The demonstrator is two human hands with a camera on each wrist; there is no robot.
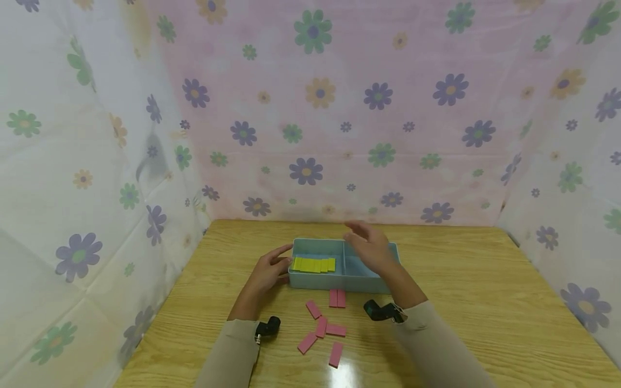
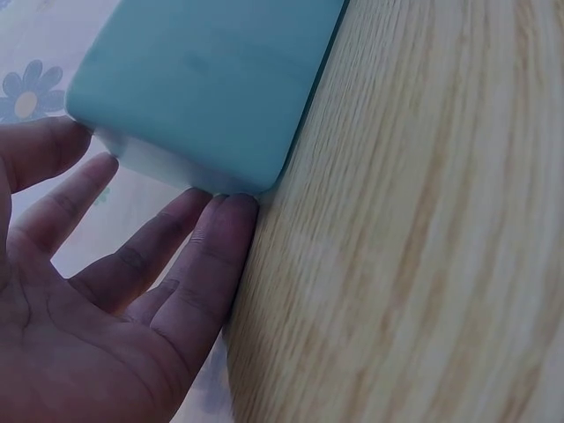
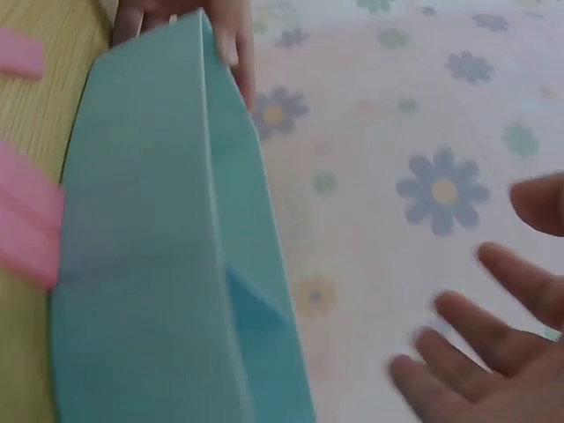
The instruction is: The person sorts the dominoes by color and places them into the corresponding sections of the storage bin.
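Note:
A light blue box (image 1: 317, 281) with a divider stands on the table. Yellow tiles (image 1: 314, 264) lie in a row in its left compartment. My left hand (image 1: 266, 276) touches the box's left end; in the left wrist view, the fingertips (image 2: 236, 211) rest against the end wall, fingers fairly straight. Over the right compartment hovers my right hand (image 1: 372, 250), fingers spread and holding nothing. In the right wrist view that hand (image 3: 502, 352) is apart from the box wall (image 3: 145, 203). What lies in the right compartment is partly hidden behind the hand.
Several pink tiles (image 1: 336, 330) lie scattered on the wooden table (image 1: 485, 302) in front of the box, two of them (image 1: 337, 298) side by side near its front wall. A flowered cloth (image 1: 339, 134) hangs behind the table and along both sides.

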